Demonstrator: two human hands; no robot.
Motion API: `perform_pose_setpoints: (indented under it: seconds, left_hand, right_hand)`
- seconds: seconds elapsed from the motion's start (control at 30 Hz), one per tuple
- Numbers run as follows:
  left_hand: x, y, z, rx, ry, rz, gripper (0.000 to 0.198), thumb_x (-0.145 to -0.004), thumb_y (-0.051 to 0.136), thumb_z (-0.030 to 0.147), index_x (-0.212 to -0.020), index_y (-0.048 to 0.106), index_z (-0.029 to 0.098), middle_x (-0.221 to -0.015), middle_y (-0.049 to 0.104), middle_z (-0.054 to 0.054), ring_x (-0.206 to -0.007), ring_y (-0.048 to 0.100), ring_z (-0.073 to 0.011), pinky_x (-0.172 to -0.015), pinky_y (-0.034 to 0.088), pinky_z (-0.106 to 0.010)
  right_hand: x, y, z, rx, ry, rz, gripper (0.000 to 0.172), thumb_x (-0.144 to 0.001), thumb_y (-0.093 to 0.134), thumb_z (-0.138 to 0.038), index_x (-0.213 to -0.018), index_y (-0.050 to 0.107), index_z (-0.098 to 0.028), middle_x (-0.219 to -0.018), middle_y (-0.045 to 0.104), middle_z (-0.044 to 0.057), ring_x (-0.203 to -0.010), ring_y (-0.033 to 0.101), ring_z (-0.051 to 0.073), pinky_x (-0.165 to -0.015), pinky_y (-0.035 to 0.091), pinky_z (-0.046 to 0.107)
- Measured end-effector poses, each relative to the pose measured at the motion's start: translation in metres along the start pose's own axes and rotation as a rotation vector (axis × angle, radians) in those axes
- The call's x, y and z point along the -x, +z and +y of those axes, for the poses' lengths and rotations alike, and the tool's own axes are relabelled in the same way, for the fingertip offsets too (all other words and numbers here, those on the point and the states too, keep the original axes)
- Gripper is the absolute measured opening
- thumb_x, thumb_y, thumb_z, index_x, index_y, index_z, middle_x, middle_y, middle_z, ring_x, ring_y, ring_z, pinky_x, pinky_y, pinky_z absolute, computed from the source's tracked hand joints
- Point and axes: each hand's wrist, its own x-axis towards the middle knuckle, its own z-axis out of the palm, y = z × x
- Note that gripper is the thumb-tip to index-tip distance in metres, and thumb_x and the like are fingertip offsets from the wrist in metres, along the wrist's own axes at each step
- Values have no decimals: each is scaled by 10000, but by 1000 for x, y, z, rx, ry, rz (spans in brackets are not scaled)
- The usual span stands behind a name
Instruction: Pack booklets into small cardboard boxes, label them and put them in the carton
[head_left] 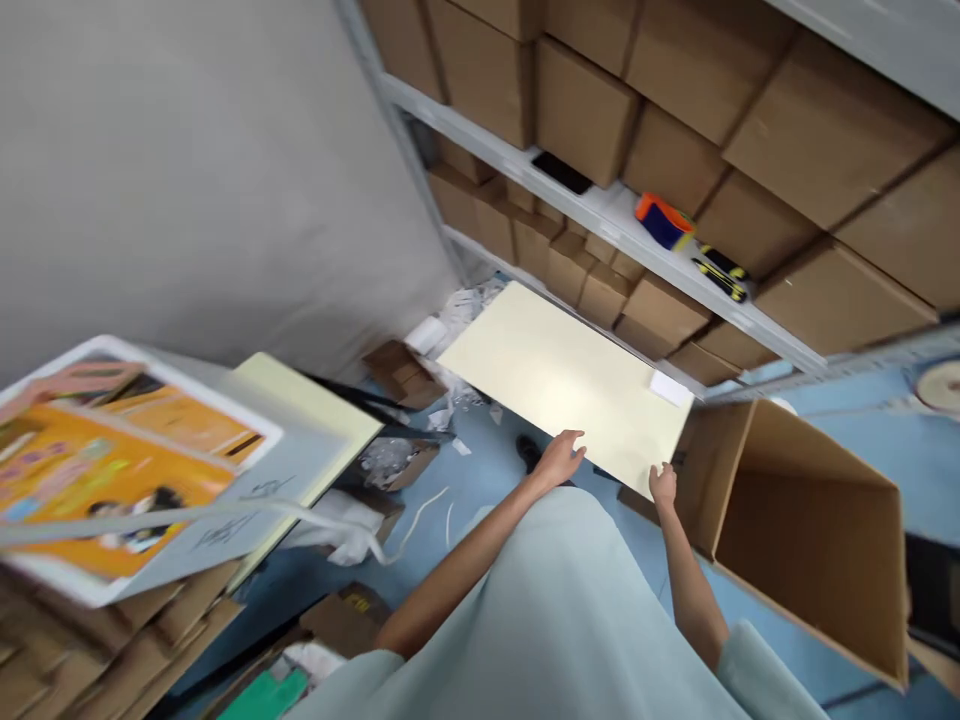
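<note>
A cream-coloured rectangular board [555,370] lies in front of me, below the shelves, with a small white item [670,388] near its right end. My left hand [559,458] is at the board's near edge, fingers apart and reaching just over it, holding nothing. My right hand [663,484] is at the board's near right corner, fingertips on or just over its edge; whether it grips the board is unclear.
Shelves of cardboard boxes [585,105] stand ahead. A large open carton [814,540] is at right. At left are a box with an orange picture [150,450] and stacked flat cardboard [112,640]. Scraps and small boxes [405,372] litter the blue floor.
</note>
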Motion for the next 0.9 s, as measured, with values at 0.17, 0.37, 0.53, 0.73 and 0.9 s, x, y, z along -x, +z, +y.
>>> perform_pose_setpoints:
  seconds: [0.17, 0.37, 0.53, 0.73, 0.9]
  left_hand:
    - [-5, -88, -23, 81, -90, 262, 380, -1026, 594, 241, -1387, 694, 183, -1457, 706, -133, -1410, 648, -283, -1255, 475, -416]
    - [33, -188, -84, 233, -297, 822, 339, -1012, 583, 222, -1322, 720, 198, -1394, 744, -123, -1345, 683, -285, -1211, 518, -462]
    - [108, -221, -133, 337, -419, 1283, 310, -992, 603, 261, -1264, 744, 209, -1357, 766, -116, -1301, 705, -284, -1197, 523, -490]
    - [211, -239, -182, 486, -561, 1665, 364, -986, 642, 408, -1261, 744, 193, -1342, 770, -143, -1286, 716, -285, -1172, 539, -485]
    - [266, -277, -223, 589, -491, 1791, 404, -990, 653, 446, -1284, 741, 183, -1368, 764, -153, -1290, 721, -292, -1135, 570, -466]
  right_hand:
    - [-16, 56, -98, 6, -277, -228, 721, -895, 467, -621, -1326, 688, -86, -1410, 662, 350, -1400, 612, 480, -1169, 487, 592]
    - [2, 148, -249, -31, -897, -557, 667, -996, 444, -637, -1384, 659, -139, -1426, 672, 268, -1404, 598, 423, -1223, 450, 609]
    - [36, 210, -377, -54, -1301, -816, 580, -1059, 463, -609, -1342, 679, -151, -1392, 696, 231, -1347, 632, 381, -1170, 497, 613]
    - [140, 267, -500, -108, -1521, -1061, 482, -1066, 521, -558, -1296, 715, -180, -1321, 747, 197, -1225, 707, 339, -1094, 569, 555]
    - [278, 302, -556, -190, -1537, -1257, 414, -1065, 563, -514, -1306, 719, -215, -1293, 770, 150, -1128, 751, 287, -1027, 608, 472]
